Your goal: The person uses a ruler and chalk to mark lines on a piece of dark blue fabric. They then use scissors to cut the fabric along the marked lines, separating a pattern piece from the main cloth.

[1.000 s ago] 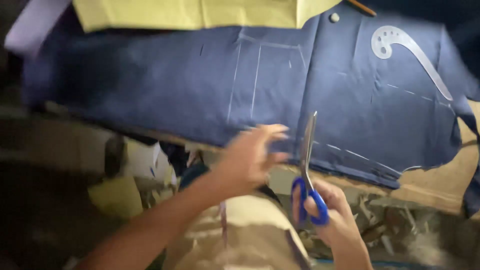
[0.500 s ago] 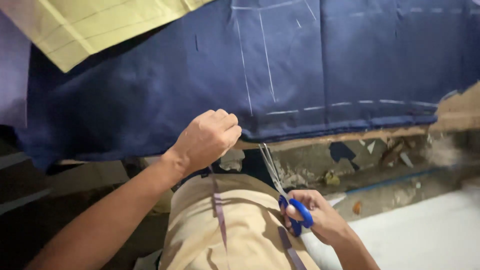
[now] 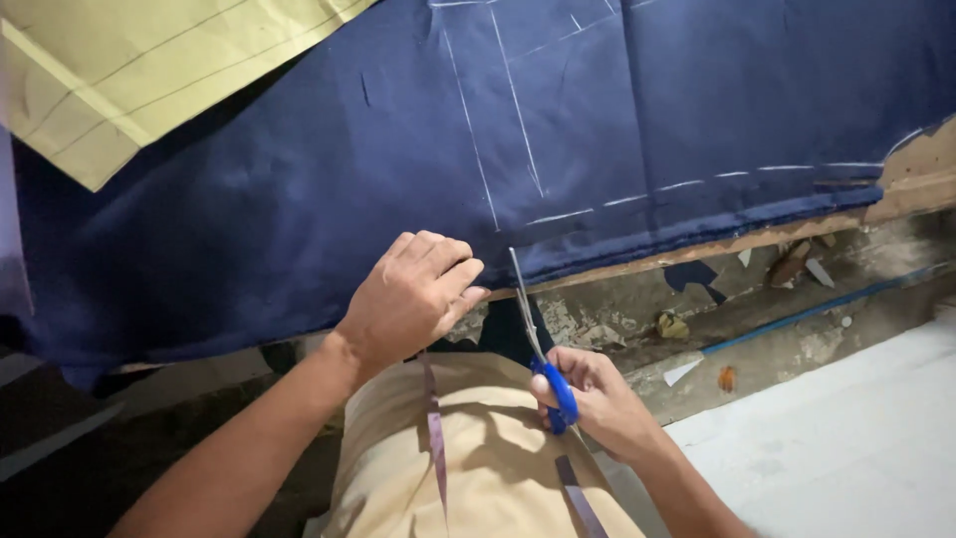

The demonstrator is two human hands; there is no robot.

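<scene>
A: Where is the navy fabric (image 3: 299, 199)?
B: On the table (image 3: 896, 204); the left hand (image 3: 413, 299) pinches its near edge.
A: And the right hand (image 3: 593, 399)?
B: Closed around blue-handled scissors (image 3: 538, 349), blades pointing at the edge.

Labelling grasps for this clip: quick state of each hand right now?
Left hand: fingers curled shut on the edge of the navy fabric.
Right hand: closed around the blue-handled scissors, blades pointing up at the fabric edge.
</scene>
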